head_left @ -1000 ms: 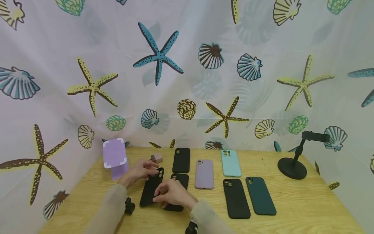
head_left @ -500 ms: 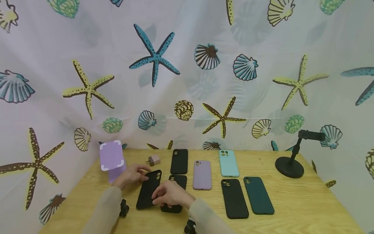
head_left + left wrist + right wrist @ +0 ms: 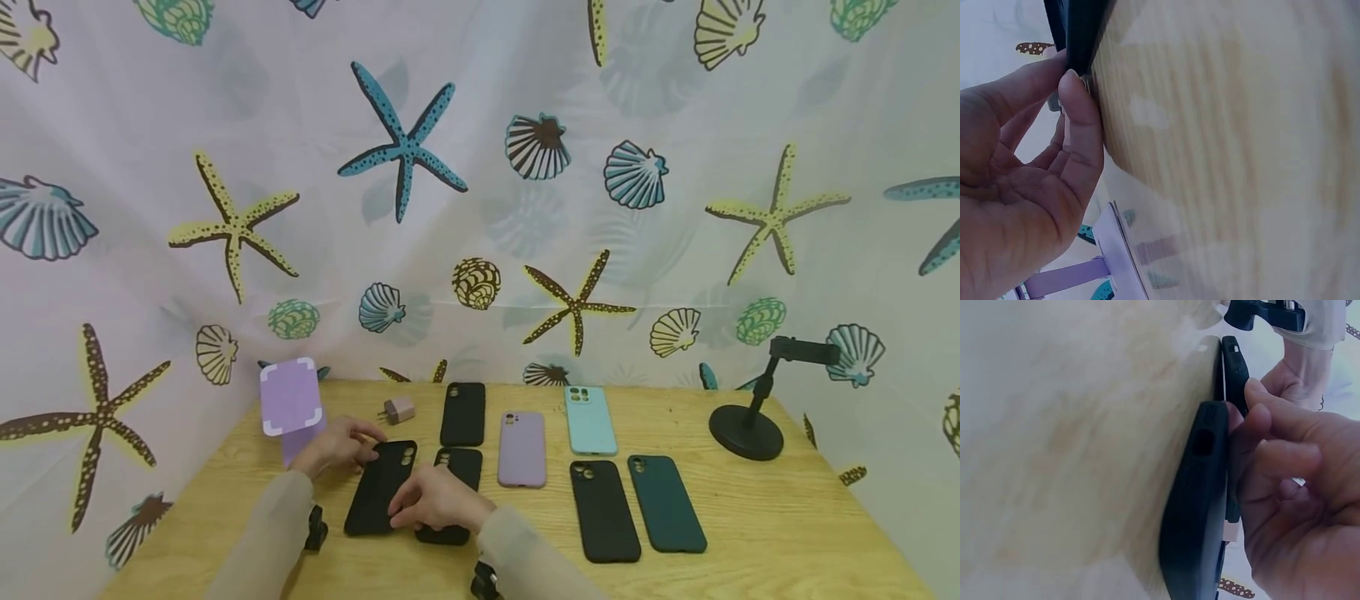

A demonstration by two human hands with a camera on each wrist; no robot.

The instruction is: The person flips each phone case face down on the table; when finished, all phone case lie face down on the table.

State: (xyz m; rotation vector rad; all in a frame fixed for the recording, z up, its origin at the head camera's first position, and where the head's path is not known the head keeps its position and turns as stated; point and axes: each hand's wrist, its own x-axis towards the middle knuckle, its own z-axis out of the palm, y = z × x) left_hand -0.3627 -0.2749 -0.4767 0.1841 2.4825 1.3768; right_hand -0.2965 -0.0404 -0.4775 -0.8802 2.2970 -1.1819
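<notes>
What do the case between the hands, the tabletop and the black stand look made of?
Black case: probably silicone or TPU, matte; dull, even surface.
Tabletop: wood or wood-look laminate, slight sheen; grain streaks, pale reflections in the left wrist view.
Black stand: plastic or coated metal, can't tell; smooth dark surface.

No readable text, label, brand or number in any view.

your sleeved arms [image 3: 261, 533] stretched forward, your left hand [image 3: 339, 446] farther out, its fingertips [image 3: 1080, 106] pinched close, your right hand [image 3: 437, 498] nearer you and angled toward the left, its fingers [image 3: 1285, 459] bent inward
</notes>
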